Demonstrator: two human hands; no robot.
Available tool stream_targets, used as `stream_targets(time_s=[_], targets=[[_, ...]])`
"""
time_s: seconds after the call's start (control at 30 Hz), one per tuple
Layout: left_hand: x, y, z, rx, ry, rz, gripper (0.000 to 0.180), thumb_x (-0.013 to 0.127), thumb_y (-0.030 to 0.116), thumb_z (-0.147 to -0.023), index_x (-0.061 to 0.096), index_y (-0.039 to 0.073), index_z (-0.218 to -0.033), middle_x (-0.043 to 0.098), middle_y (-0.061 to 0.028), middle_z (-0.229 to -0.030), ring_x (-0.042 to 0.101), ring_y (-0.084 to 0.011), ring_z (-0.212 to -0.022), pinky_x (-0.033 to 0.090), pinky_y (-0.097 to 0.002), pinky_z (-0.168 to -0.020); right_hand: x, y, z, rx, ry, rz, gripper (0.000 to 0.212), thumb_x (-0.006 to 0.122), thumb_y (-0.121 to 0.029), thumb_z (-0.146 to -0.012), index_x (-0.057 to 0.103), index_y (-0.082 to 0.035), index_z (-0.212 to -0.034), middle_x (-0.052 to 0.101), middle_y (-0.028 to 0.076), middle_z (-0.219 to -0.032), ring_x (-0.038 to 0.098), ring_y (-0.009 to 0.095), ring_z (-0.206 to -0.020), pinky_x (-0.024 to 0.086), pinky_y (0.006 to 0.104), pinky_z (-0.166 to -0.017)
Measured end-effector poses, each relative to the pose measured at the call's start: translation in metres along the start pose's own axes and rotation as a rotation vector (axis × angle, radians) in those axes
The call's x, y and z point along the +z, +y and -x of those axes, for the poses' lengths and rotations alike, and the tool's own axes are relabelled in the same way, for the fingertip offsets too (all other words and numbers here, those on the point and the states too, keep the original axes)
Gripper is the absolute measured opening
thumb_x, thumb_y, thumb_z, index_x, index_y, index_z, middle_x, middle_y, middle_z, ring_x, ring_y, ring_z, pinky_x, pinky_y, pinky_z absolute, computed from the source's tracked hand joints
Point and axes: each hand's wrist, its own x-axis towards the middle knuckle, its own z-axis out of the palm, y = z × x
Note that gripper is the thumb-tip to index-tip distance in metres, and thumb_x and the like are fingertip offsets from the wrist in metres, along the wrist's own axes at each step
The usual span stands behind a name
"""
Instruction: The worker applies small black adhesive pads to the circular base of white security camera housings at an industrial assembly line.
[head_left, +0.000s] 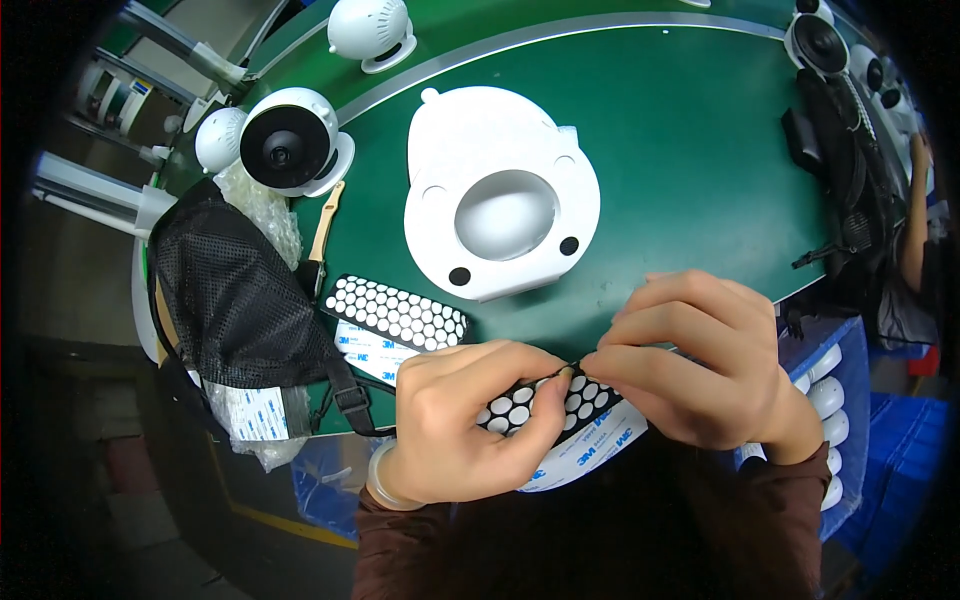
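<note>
My left hand (470, 420) is closed around a black sheet of adhesive foam pads (508, 410) covered in white discs, its thumb pressed on the front. At the sheet's upper edge my right hand (700, 360) pinches with thumb and fingers; anything tiny between the fingertips is hidden. White backing paper with blue print (590, 455) shows below the sheet. Beyond my hands lies a white rounded plastic housing (430, 220) with a large oval recess. Two black round pads sit on its near side, a left pad (459, 276) and a right pad (569, 245).
Another dotted pad sheet (400, 312) lies on the green table (690, 170), left of my hands. Further left are a black mesh bag (240, 290), a brush (325, 230) and a white camera-like device (285, 145). A blue-lined bin (850, 440) of white parts stands at right.
</note>
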Motion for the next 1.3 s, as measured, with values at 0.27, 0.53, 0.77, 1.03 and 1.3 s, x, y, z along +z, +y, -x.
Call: stream_targets(time_s=[0.27,0.53,0.77,1.03,1.3], targets=[[0.001,-0.001,-0.003,-0.035,-0.025,0.01,0.006,0.059,-0.003,-0.06,0.056,0.0,-0.064,0.057,-0.0081,-0.058,0.055,-0.0206,-0.047,0.042,-0.0239,-0.044,-0.008,-0.002,-0.011,0.23,-0.215,-0.068,0.021,0.067,-0.004,-0.05,0.059,-0.008,-0.069,0.054,0.002,-0.067,0.054,0.02,-0.062,0.044,0.0274,-0.05],[0.002,-0.007,-0.004,0.009,0.039,0.067,0.006,0.057,-0.005,-0.061,0.056,-0.002,-0.066,0.057,-0.009,-0.057,0.055,-0.0168,-0.046,0.041,-0.0221,-0.044,-0.003,0.001,-0.012,0.095,-0.135,0.017,0.021,0.067,-0.004,-0.051,0.058,-0.007,-0.069,0.054,0.002,-0.068,0.054,0.02,-0.062,0.044,0.0278,-0.05],[-0.002,-0.015,0.004,0.0,0.332,-0.162,0.011,0.062,-0.003,-0.063,0.062,0.0,-0.074,0.057,-0.0082,-0.069,0.052,-0.0194,-0.07,0.041,-0.026,-0.061,-0.019,-0.002,-0.033,0.205,-0.013,-0.086,0.012,0.061,0.004,-0.06,0.056,-0.002,-0.069,0.06,0.012,-0.086,0.057,0.023,-0.089,0.046,0.0323,-0.074],[0.001,-0.02,-0.001,0.0,0.371,-0.151,0.011,0.061,-0.002,-0.066,0.063,0.0,-0.077,0.055,-0.0136,-0.084,0.055,-0.0202,-0.076,0.043,-0.0258,-0.062,-0.006,0.026,-0.056,0.655,0.023,-0.326,0.011,0.058,-0.008,-0.075,0.058,0.003,-0.076,0.06,0.006,-0.072,0.058,0.011,-0.071,0.044,0.0209,-0.064],[-0.002,-0.026,-0.003,0.072,0.351,-0.167,0.011,0.062,-0.002,-0.066,0.063,0.0,-0.077,0.056,-0.013,-0.081,0.056,-0.0184,-0.071,0.044,-0.0241,-0.058,-0.001,0.023,-0.057,0.647,0.03,-0.197,0.011,0.06,-0.009,-0.073,0.06,0.002,-0.074,0.06,0.004,-0.07,0.056,0.009,-0.064,0.043,0.02,-0.058]])
